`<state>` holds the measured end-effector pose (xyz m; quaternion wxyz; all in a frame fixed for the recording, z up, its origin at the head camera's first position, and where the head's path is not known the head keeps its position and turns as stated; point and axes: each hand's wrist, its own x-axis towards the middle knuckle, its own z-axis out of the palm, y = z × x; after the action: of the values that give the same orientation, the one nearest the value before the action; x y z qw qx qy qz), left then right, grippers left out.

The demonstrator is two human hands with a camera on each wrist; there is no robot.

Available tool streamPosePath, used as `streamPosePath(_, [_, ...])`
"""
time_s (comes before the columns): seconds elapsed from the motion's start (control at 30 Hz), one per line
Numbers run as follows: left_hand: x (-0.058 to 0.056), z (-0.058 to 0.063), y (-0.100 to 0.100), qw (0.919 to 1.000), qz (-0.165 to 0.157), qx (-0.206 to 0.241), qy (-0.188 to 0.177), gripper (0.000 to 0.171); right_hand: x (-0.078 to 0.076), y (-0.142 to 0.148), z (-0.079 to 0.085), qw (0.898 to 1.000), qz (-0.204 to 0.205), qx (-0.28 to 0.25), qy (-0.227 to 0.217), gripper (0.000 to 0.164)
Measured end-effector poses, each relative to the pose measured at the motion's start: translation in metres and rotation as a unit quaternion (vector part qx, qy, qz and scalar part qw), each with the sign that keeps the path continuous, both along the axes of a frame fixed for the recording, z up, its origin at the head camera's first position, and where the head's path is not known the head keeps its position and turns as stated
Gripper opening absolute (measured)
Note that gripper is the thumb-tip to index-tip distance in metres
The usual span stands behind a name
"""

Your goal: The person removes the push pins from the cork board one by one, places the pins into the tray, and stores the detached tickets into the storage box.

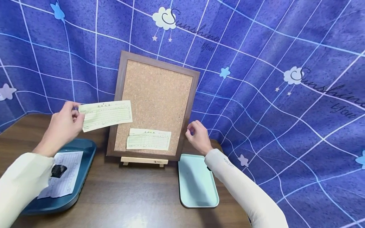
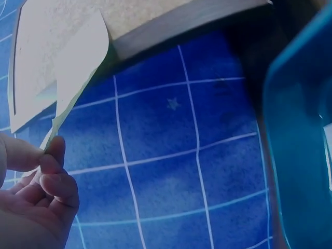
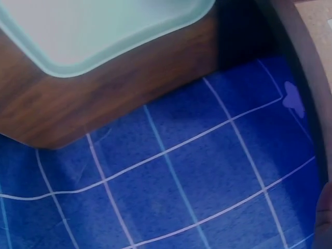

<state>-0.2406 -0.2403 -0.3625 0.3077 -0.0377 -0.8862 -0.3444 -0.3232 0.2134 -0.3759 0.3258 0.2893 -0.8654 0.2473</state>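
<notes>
My left hand [image 1: 67, 118] pinches a pale green printed slip [image 1: 106, 114] by its left end, between thumb and fingers. The slip's right part overlaps the left side of a wood-framed cork board [image 1: 156, 101] in the head view. A second printed slip [image 1: 149, 140] lies flat against the cork near its bottom edge. My right hand [image 1: 198, 136] is raised beside the board's lower right frame, fingers curled in toward the thumb; I cannot tell whether something small is between them. Only a bit of a right finger [image 3: 324, 215] shows in the right wrist view.
The board leans on a small wooden stand [image 1: 144, 161] on a brown table [image 1: 128, 196]. At left, a dark blue tray [image 1: 85, 167] holds printed sheets [image 1: 72, 167] and a black object [image 1: 58, 171]. A mint tray [image 1: 196, 183] lies at right. A blue patterned curtain [image 1: 256, 95] hangs behind.
</notes>
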Motion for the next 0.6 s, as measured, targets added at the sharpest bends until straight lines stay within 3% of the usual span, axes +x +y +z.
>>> streamPosePath(0.27, [0.023,-0.010,-0.017,0.9997,0.006,-0.023,0.010,0.040,0.005,0.020,-0.021,1.000,-0.021,0.006,0.004,0.013])
streamPosePath(0.47, [0.044,-0.021,-0.027,0.9976,0.031,-0.054,0.029,0.018,0.011,0.032,-0.036,0.999,-0.038,-0.004,-0.005,0.014])
streamPosePath(0.6, [0.052,-0.027,-0.036,0.9963,0.058,-0.055,0.031,0.017,0.015,0.038,-0.040,0.999,-0.039,0.000,-0.011,0.015])
